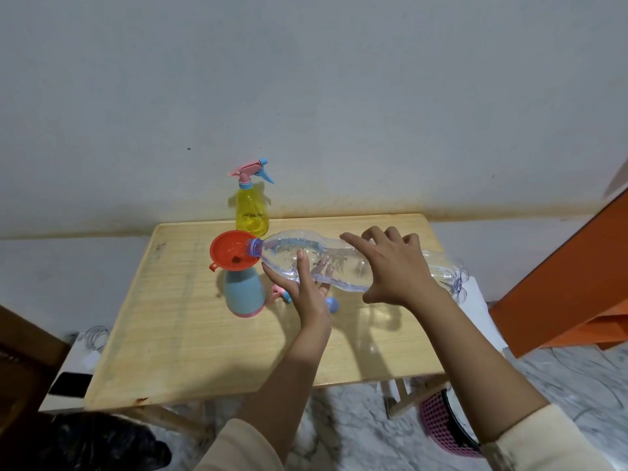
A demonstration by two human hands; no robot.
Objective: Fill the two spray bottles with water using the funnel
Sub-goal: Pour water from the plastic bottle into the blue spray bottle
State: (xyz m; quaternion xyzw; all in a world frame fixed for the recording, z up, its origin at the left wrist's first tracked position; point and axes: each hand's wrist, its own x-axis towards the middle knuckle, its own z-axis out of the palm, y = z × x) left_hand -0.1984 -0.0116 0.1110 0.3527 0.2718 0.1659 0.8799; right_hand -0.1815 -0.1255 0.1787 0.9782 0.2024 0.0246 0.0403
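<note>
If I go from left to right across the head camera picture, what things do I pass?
Red funnel → left hand → right hand, both holding the water bottle → orange cabinet.

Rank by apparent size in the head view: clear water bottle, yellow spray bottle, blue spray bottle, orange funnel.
1. clear water bottle
2. yellow spray bottle and blue spray bottle: look alike; yellow stands farther, the funnel covers blue's top, so unranked
3. orange funnel, smallest

Counted: two spray bottles, one yellow spray bottle [252, 212] and one blue spray bottle [244, 294]; one orange funnel [231, 253]; one clear plastic water bottle [282, 247]; one detached trigger head [277, 291]; one blue cap [332, 304]; one wooden table [204, 351]; one pink basket [438, 426]; two hands, left hand [307, 294], right hand [397, 266]
</note>
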